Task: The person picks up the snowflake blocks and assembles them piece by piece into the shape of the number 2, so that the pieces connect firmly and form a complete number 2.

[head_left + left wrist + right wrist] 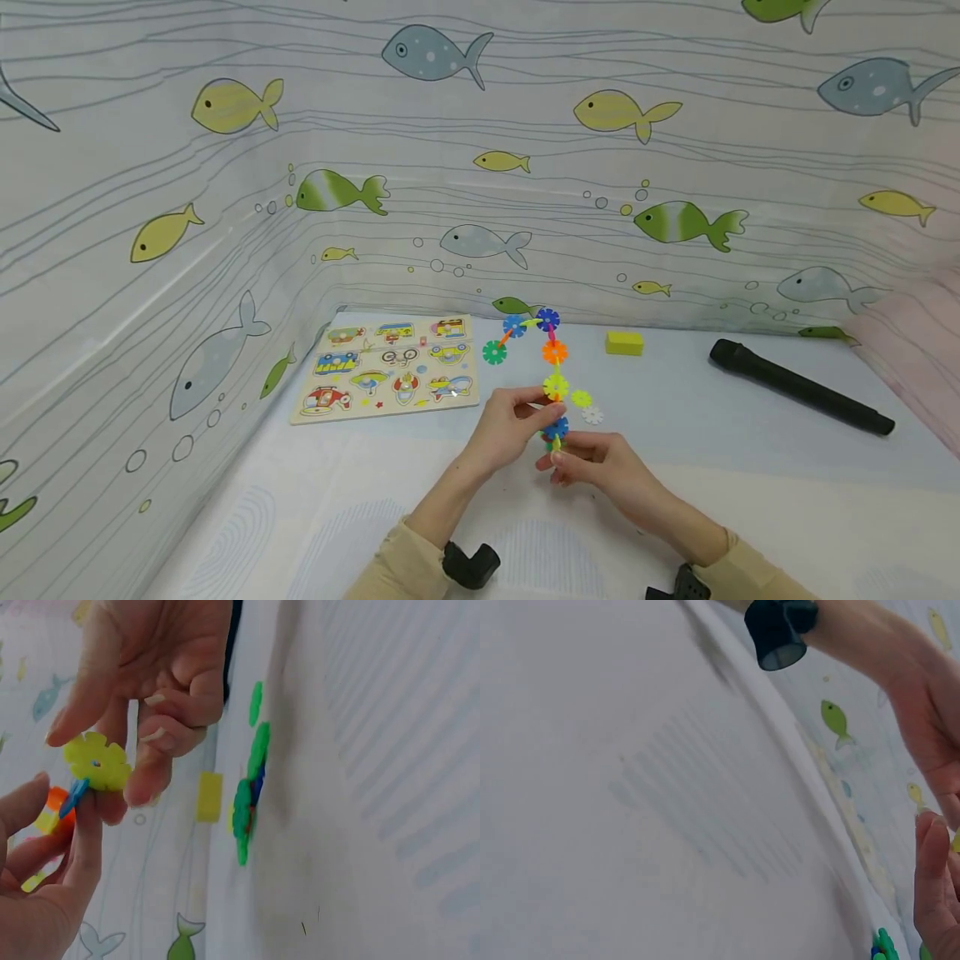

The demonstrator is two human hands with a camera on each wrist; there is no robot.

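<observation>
A chain of colourful notched snowflake discs (555, 352) rises from my hands and bends left at its far end to a green disc (494, 352). My left hand (510, 427) pinches the chain near its lower end, by a blue disc (557, 427). From the right, my right hand (611, 471) holds a yellow disc (97, 763) between thumb and fingers. In the left wrist view this yellow disc meets the blue one edge to edge. Several loose green discs (259, 750) lie on the table, with bits of blue and red among them.
A wooden picture puzzle board (386, 408) lies at the left. Beyond the hands are a loose yellow-green disc (581, 399), a white disc (592, 415) and a yellow block (624, 342). A black microphone-like stick (802, 387) lies at the right. Fish-printed curtains (555, 242) enclose the table.
</observation>
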